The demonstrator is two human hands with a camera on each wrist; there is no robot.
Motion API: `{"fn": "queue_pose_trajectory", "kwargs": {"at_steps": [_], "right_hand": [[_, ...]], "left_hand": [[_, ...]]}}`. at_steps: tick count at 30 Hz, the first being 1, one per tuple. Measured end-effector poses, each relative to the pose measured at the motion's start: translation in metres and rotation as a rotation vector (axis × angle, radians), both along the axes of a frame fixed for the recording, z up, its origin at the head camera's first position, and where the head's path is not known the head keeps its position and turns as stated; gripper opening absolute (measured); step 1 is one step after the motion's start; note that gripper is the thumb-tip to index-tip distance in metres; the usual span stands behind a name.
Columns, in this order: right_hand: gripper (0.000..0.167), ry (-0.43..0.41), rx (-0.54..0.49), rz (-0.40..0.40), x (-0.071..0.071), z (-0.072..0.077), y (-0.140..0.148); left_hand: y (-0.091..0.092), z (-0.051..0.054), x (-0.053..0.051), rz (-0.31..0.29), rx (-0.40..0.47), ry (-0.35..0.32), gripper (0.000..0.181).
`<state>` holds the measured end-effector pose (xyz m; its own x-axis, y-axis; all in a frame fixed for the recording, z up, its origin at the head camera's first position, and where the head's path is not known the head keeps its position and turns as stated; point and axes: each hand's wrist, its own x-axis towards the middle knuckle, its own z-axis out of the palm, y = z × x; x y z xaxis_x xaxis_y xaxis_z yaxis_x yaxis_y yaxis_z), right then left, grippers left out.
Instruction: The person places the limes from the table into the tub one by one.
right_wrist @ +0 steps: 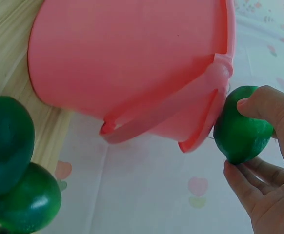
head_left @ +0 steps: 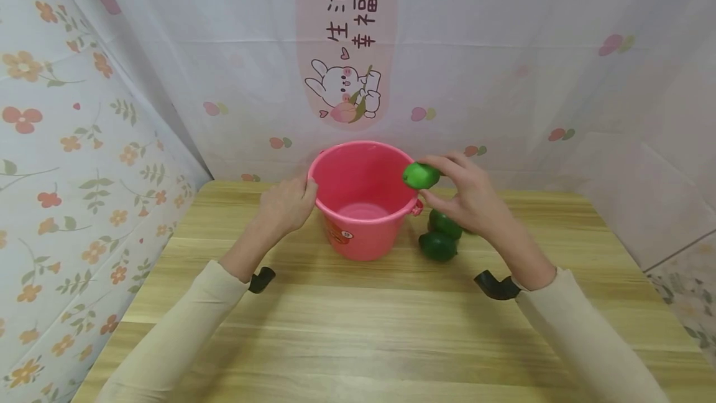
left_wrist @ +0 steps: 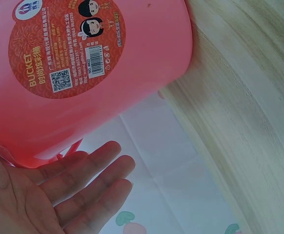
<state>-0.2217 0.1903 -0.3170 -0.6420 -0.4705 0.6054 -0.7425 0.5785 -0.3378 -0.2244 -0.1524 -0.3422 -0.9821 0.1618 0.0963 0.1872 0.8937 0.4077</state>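
Note:
A pink plastic bucket (head_left: pixel 369 236) stands upright on the table. My left hand (head_left: pixel 288 205) holds its left rim, with the thumb over the edge; in the left wrist view the other fingers (left_wrist: pixel 91 180) stretch out beside the outer wall. Between thumb and fingertips, my right hand (head_left: pixel 467 194) pinches a green lime (head_left: pixel 422 176) at the bucket's right rim. Whether the lime touches the rim I cannot tell. Below that hand, dark green limes (head_left: pixel 438 246) lie on the table at the bucket's right side, partly hidden by the hand in the head view.
The bucket's handle (right_wrist: pixel 166 109) hangs down its outer side. Behind the wooden table (head_left: pixel 358 328) hangs a patterned cloth (head_left: pixel 503 79), close to the bucket. A flowered cloth (head_left: pixel 73 160) borders the left. Black curved pieces (head_left: pixel 496 286) show at both wrists.

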Motion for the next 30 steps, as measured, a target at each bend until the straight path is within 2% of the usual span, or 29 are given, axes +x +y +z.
{"fn": "queue_pose_trajectory", "kwargs": {"at_steps": [13, 20, 26, 30], "right_hand": [[0.057, -0.058, 0.01, -0.007, -0.008, 0.001, -0.017], [0.062, -0.12, 0.021, 0.034, -0.014, 0.005, -0.031], [0.062, -0.191, 0.042, 0.019, -0.017, 0.003, -0.041], [0.062, -0.194, 0.058, 0.023, -0.019, 0.003, -0.043]], "left_hand": [[0.0, 0.0, 0.0, -0.005, 0.009, -0.007, 0.04], [0.0, 0.001, 0.0, -0.003, 0.005, -0.008, 0.039], [-0.001, 0.0, 0.001, -0.007, -0.001, -0.009, 0.042], [0.0, 0.001, 0.001, -0.008, 0.001, -0.009, 0.042]]}}
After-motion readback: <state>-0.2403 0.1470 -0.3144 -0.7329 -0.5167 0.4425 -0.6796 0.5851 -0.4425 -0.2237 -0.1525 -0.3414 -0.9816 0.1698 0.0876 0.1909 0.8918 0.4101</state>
